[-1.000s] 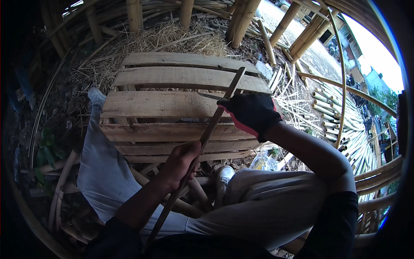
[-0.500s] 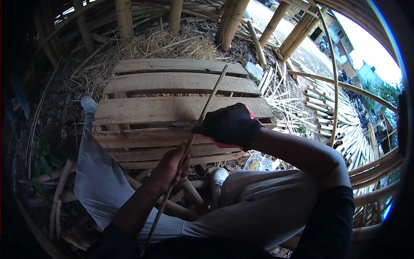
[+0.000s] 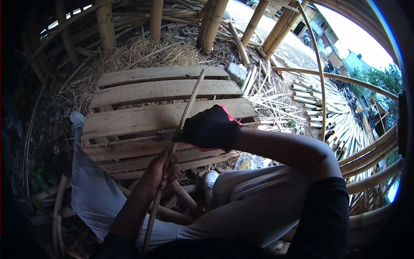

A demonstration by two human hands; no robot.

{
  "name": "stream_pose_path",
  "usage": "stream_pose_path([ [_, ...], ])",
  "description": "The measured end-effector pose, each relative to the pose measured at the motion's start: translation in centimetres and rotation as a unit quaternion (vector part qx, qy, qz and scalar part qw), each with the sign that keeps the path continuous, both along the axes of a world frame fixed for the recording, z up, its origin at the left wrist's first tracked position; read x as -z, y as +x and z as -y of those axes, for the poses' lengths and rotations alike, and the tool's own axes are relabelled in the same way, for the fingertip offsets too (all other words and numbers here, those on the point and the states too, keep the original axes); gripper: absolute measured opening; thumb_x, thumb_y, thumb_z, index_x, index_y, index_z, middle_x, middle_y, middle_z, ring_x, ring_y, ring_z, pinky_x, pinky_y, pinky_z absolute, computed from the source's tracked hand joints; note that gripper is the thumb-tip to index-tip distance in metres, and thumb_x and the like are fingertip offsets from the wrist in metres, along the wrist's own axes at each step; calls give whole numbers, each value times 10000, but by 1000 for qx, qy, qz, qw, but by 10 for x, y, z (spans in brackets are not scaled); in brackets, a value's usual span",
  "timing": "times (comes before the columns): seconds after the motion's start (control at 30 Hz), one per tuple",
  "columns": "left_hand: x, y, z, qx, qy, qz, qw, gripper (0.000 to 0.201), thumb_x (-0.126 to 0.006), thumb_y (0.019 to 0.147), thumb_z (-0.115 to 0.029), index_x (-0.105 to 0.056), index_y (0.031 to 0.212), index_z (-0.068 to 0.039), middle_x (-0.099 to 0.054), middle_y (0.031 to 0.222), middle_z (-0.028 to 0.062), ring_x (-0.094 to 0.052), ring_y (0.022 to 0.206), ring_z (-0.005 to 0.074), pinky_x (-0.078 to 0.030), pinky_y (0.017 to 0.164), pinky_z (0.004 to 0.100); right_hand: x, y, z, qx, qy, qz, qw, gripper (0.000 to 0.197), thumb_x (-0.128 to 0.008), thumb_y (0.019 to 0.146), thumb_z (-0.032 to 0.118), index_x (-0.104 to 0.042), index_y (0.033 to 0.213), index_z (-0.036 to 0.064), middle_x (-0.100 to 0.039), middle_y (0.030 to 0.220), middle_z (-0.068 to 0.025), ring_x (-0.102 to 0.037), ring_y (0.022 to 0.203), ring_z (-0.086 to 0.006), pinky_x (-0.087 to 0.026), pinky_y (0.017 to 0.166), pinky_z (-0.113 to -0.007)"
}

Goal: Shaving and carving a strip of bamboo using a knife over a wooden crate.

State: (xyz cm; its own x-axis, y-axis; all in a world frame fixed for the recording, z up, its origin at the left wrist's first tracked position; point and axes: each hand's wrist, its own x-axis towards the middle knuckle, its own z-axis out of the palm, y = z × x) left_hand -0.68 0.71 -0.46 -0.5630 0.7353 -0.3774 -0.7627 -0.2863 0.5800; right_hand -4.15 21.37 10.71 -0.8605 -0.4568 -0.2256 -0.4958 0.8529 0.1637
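Observation:
A long, thin bamboo strip (image 3: 192, 95) slants from my lap up over a slatted wooden pallet (image 3: 129, 122). My bare left hand (image 3: 161, 172) is wrapped round the strip below the pallet's near edge. Above it, my right hand (image 3: 209, 128), in a black and red glove, is closed against the strip. A short greyish blade (image 3: 167, 131) pokes out to the left of the strip by the gloved fingers; it looks like a knife's, and its handle is hidden in the glove.
Straw (image 3: 142, 49) and bamboo posts (image 3: 211, 26) stand beyond the pallet. Cut bamboo poles (image 3: 310, 97) lie stacked at right, near pale split strips (image 3: 269, 99). A clear plastic bag (image 3: 252, 162) lies beside my shoe (image 3: 210, 179). Several poles cross the ground below the pallet.
The view has shifted, so the pallet and both hands appear farther left and slightly lower. The strip looks a little more upright and shows more of its flat face. Both hands keep their hold.

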Motion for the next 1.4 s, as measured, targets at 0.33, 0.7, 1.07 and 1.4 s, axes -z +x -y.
stream_pose_path([
  [0.33, -8, 4, -2, 8, -56, -45, 997, 468, -355, 985, -602, -416, 864, -155, -299, 495, -78, -266, 339, 36, -240, 349, 185, 6, -24, -35, -32, -18, -76, 996, 375, -422, 986, 475, -724, 1065, 269, -688, 769, -65, -686, 699, -265, -538, 582, -392],
  [0.7, -10, 4, 4, 30, -43, -38, 998, 482, -318, 986, -618, -393, 842, -164, -296, 500, -83, -262, 344, 29, -235, 357, 179, -6, -62, -59, 37, 34, -141, 989, 438, -391, 998, 476, -719, 953, 189, -708, 836, -60, -691, 733, -272, -542, 629, -400],
  [1.07, -10, 4, 3, 28, -69, -72, 995, 484, -301, 991, -615, -395, 836, -166, -286, 506, -85, -274, 355, 31, -290, 378, 196, 0, -70, -69, -18, 10, -184, 983, 376, -478, 966, 475, -725, 863, 212, -672, 694, -57, -671, 649, -269, -515, 580, -403],
  [1.4, -1, 1, 5, 47, 49, 41, 997, 499, -267, 990, -622, -403, 837, -168, -271, 499, -79, -232, 338, 28, -197, 318, 167, 18, -36, -34, -17, 53, -14, 998, 375, -420, 976, 517, -689, 1156, 328, -711, 933, -60, -689, 828, -279, -538, 714, -412],
])
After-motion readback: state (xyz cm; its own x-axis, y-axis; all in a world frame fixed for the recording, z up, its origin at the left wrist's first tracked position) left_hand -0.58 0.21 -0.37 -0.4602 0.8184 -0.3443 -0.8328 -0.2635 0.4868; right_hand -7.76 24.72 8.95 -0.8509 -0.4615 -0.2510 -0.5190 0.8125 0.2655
